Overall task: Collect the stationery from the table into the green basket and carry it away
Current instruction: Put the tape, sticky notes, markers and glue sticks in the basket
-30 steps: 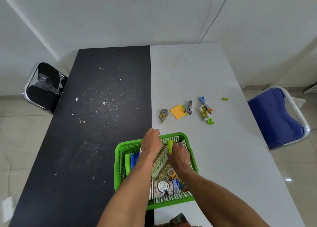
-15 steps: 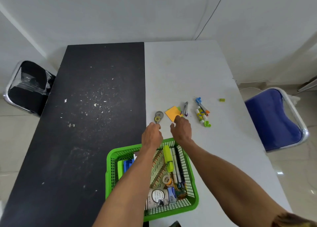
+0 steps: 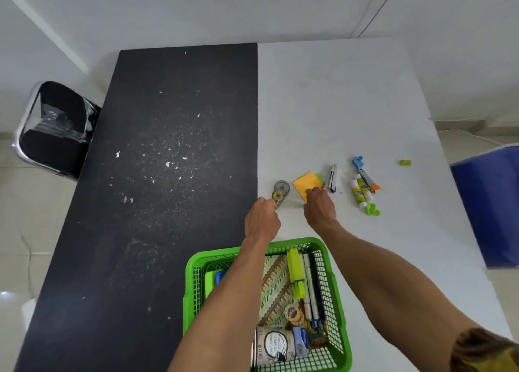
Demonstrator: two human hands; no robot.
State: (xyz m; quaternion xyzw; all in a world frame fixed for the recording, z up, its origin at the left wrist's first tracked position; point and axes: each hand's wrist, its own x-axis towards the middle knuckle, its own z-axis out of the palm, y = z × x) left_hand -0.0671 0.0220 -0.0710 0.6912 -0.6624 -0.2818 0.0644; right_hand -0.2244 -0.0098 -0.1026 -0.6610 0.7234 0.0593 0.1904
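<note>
The green basket (image 3: pixel 338 295) stands at the table's near edge, holding a highlighter, pens, tape rolls and notebooks. Beyond it my left hand (image 3: pixel 261 220) pinches the near tip of a grey correction-tape dispenser (image 3: pixel 281 189) lying on the white table. My right hand (image 3: pixel 320 209) has its curled fingertips on the near corner of the orange sticky-note pad (image 3: pixel 306 183). A silver stapler (image 3: pixel 331 177), glue sticks (image 3: pixel 359 193), a blue-handled cutter (image 3: pixel 364 173) and a green cap (image 3: pixel 373 209) lie further right.
A small green eraser (image 3: pixel 404 162) lies apart at the far right. The table is half black (image 3: pixel 168 175), half white (image 3: pixel 337 104). A black chair (image 3: pixel 53 130) stands left, a blue chair (image 3: pixel 491 203) right.
Both hands have left the basket and reached forward. The left hand has come onto the correction tape, the right onto the orange pad. The yellow-green highlighter now lies in the basket.
</note>
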